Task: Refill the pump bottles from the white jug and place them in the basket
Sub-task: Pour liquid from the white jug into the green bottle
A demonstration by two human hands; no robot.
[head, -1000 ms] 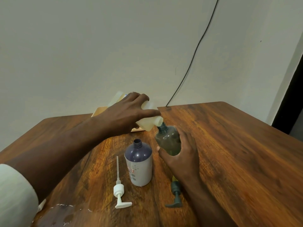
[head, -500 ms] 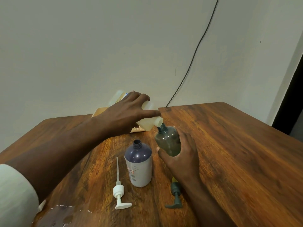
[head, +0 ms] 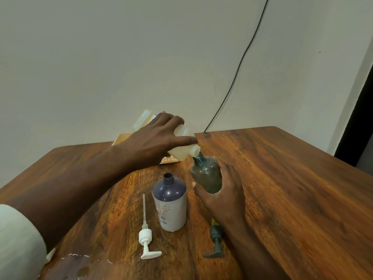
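Head view: left hand (head: 157,142) fingers wrapped on white jug (head: 182,147), tipped, spout at the neck of green bottle (head: 205,174), which right hand (head: 222,190) grips. Pour underway, fill level unreadable. Left of green bottle: purple bottle (head: 169,201) open, uncapped; both pumps (head: 146,237) off. Basket (head: 123,138) behind jug, mostly hidden, apparently empty.

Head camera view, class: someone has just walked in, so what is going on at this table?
A person is refilling a pump bottle. The left hand tips the white jug so its spout meets the neck of the dark green bottle, which the right hand steadies on the wooden table. A second bottle, purple and white, stands open beside it. Both pumps, white and green, lie on the table. The basket sits behind, mostly hidden.
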